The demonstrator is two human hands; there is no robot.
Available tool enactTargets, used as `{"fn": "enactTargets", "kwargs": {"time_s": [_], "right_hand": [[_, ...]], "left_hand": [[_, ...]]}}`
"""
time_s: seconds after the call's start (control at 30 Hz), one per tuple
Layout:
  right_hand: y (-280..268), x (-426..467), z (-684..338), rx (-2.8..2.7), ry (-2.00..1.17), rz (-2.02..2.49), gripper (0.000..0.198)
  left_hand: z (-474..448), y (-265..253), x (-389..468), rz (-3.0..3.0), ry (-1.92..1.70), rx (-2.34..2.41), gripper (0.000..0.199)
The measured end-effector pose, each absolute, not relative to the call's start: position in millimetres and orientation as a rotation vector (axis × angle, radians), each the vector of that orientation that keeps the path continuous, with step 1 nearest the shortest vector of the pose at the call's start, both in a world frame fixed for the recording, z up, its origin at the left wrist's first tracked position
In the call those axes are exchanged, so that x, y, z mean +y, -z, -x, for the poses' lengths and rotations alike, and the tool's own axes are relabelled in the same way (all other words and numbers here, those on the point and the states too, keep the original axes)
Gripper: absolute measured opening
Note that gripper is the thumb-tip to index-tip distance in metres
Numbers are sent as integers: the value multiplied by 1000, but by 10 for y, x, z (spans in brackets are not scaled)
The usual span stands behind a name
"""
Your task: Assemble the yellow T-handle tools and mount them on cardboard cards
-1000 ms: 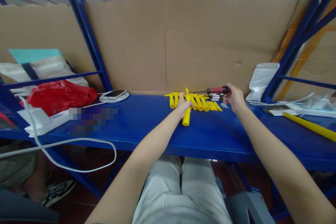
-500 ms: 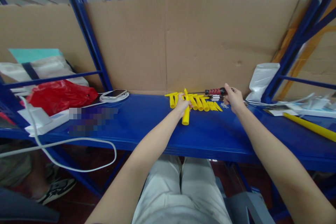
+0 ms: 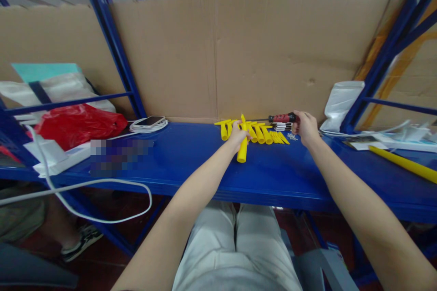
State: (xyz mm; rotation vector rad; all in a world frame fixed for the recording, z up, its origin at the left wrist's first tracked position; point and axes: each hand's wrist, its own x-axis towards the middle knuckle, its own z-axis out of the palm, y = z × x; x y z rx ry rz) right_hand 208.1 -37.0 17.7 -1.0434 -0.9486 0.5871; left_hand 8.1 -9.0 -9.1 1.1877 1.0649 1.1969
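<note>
My left hand (image 3: 238, 135) is closed around a yellow plastic tube-shaped part (image 3: 242, 152), its wide round end pointing toward me. In my right hand (image 3: 304, 126) is a screwdriver (image 3: 282, 117) with a red and black handle, held level. Its shaft points left toward the top of the yellow part; whether the tip touches is too small to tell. Behind and beside my left hand lie several yellow T-shaped parts (image 3: 261, 135) in a row. Small flat yellow pieces (image 3: 279, 137), slim black and white pieces (image 3: 283, 126) and a little pile of screws (image 3: 292, 137) lie between my hands.
A blue shelf top (image 3: 191, 154) is backed by a cardboard sheet (image 3: 266, 54). At left are a phone (image 3: 150, 121) on a coiled white cable, a red bag (image 3: 82, 122) and a power strip (image 3: 73, 157). At right are a white pouch (image 3: 341, 104) and a yellow tube (image 3: 403, 163).
The screwdriver and my right hand have shifted slightly to the right. My left hand keeps its hold on the yellow part in nearly the same place. A foot at lower left has moved right.
</note>
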Motion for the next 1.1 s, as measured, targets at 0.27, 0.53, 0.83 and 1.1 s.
{"fn": "enactTargets", "kwargs": {"time_s": [0.27, 0.53, 0.83, 1.1], "right_hand": [[-162, -342, -2114, -946, -557, 1048, 37], [-184, -344, -2122, -939, -591, 988, 32], [-192, -363, -2107, -927, -589, 1006, 30], [-167, -360, -2123, -965, -571, 1029, 39]], "left_hand": [[-87, 88, -118, -1226, -1235, 1055, 68], [-89, 78, -127, -1237, -1211, 1071, 72], [-102, 103, -114, -1236, -1223, 1073, 67], [-104, 112, -103, -1247, -1214, 1103, 70]]}}
